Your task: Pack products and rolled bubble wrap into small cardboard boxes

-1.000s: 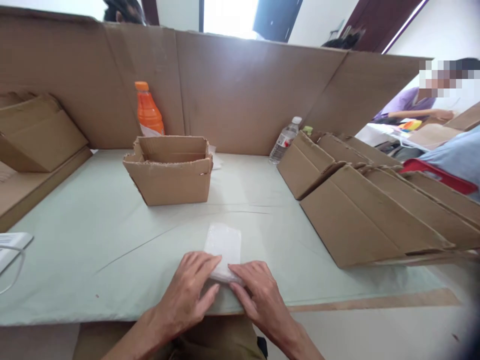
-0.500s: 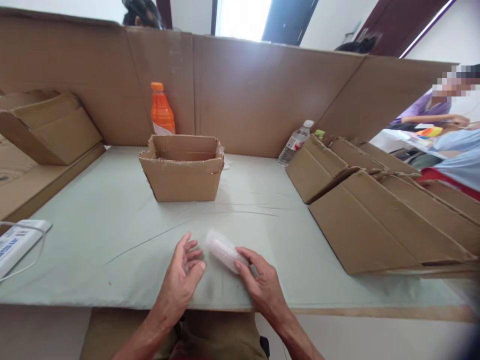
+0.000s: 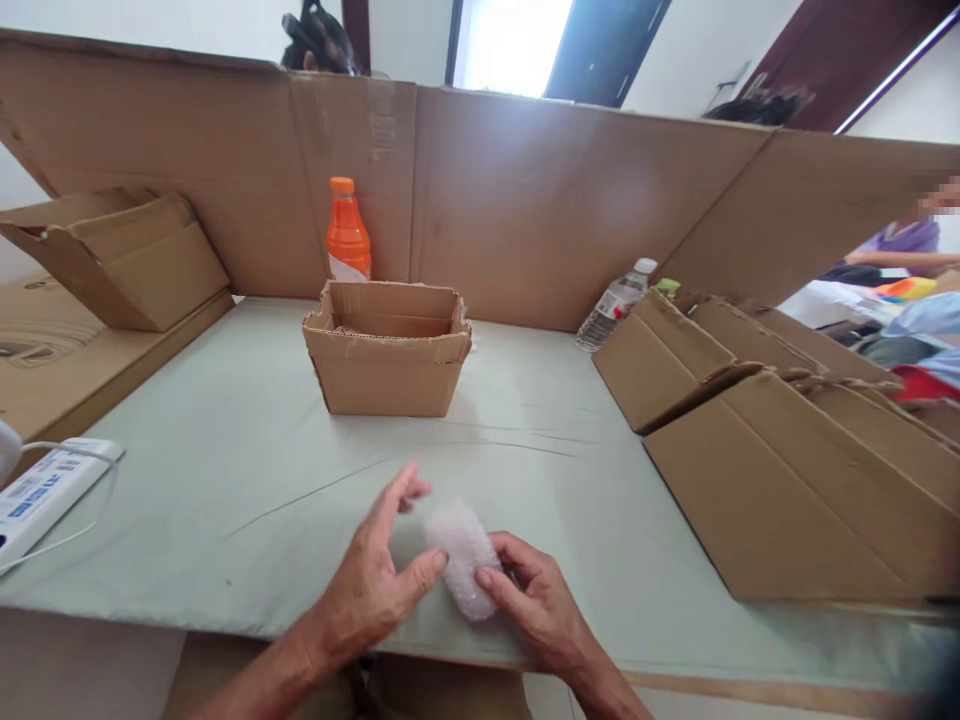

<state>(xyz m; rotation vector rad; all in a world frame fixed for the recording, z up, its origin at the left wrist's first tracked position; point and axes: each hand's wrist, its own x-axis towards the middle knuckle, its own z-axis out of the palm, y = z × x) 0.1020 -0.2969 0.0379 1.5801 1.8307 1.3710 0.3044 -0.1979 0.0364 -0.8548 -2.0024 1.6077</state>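
A small bundle wrapped in translucent bubble wrap is pinched at its right side between the thumb and fingers of my right hand. The wrap hides what is inside. On the bundle's left, my left hand is open, its fingers raised and spread from the thumb. The left thumb tip reaches the bundle's left edge; I cannot tell whether it touches. Beyond both hands, a cardboard box with an open top stands on the pale green tabletop.
An orange bottle stands behind the box, and a clear water bottle leans at the back right. Several cardboard bins line the right side. Another bin sits at left, above a white power strip. A cardboard partition closes the back.
The bundle has turned more upright in my right hand. My left hand has spread its thumb and fingers and come closer to it. The whole view has shifted slightly.
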